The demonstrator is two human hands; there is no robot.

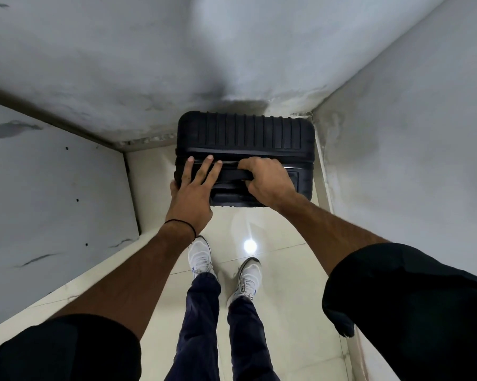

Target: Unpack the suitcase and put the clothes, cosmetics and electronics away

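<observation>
Over upright black ribbed hard-shell suitcase [245, 133], right hand [265, 180] grips top handle [229, 174], left hand [193, 188] lies flat alongside; off-centre pull could topple it.

Suitcase [245, 132] handle [232, 175] mostly hidden under the right hand [269, 181]

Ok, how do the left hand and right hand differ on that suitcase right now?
The left hand lies flat with fingers spread; the right hand curls round the top handle. The left hand sits at the suitcase's left edge, the right hand nearer its middle. The left wrist wears a black band, the right none. Both touch the suitcase top.
</observation>
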